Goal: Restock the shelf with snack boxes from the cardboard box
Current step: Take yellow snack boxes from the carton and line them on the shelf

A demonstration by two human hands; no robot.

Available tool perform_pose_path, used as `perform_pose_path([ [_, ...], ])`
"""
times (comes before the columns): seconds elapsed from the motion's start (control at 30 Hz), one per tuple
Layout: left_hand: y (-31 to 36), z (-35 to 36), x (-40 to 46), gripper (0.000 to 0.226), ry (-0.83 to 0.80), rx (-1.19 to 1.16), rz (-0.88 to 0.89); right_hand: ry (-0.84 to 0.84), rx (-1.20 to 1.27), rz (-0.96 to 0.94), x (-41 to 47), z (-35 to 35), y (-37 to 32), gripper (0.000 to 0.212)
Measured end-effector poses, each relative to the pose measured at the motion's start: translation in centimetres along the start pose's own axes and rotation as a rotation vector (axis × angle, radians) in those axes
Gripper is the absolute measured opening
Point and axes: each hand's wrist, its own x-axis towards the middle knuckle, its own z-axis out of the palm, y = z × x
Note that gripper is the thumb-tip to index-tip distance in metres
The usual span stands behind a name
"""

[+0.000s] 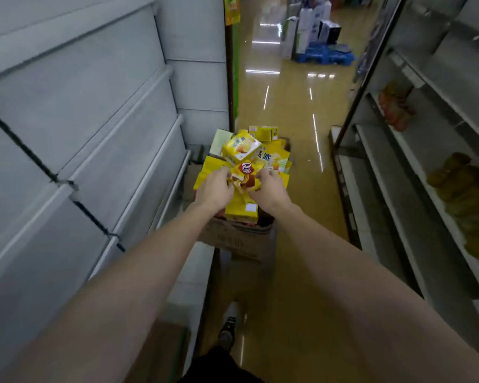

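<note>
**Both hands on one box, empty shelf off to our left**

We have both arms stretched forward over the cardboard box (pixel 237 239), which sits on the floor of the aisle, heaped with yellow snack boxes (pixel 266 158). Our left hand (pixel 215 190) and right hand (pixel 271 189) flank a single yellow snack box with a brown picture (pixel 245 178), one at each side, and the fingers (pixel 262 174) curl around its edges; they look closed on it, though motion blur hides exactly how firmly.

The held box lies directly between our palms at the top of the pile, its long axis running roughly away from us, tilted a little. Neither hand is clearly nearer: both touch it.

What the next move turns on, we judge, is direction. The bare grey shelf (pixel 138 139) stands to our left, well apart from the pile, so the box must lift clear of its neighbours and swing leftward. The left hand would lead that swing. Loose boxes leaning on top could slide as we lift.
</note>
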Motion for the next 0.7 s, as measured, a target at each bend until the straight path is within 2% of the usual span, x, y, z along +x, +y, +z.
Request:
perform_pose_path([
  [0.1,-1.6,1.2,7.8,0.029,0.000,-0.042,0.007,-0.006,-0.015,0.076,6.2,0.9,-0.1,0.065],
  [0.23,-2.6,3.1,15.3,0.061,-0.123,0.022,-0.024,-0.117,-0.155,0.151,12.1,1.7,0.3,0.094],
  [0.37,-2.6,4.5,20.1,0.092,-0.238,0.075,-0.092,-0.311,-0.174,0.200,15.4,1.7,0.9,0.093],
  [0.47,-2.7,5.8,22.3,0.103,-0.336,0.044,-0.134,-0.483,-0.165,0.242,16.6,1.8,1.6,0.072],
  [0.57,-2.7,6.2,23.4,0.103,-0.389,-0.086,-0.190,-0.525,-0.140,0.246,17.5,1.6,1.9,0.067],
  [0.7,-2.2,5.7,24.2,0.111,-0.457,-0.174,-0.213,-0.530,-0.127,0.249,18.2,1.3,2.3,0.073],
])
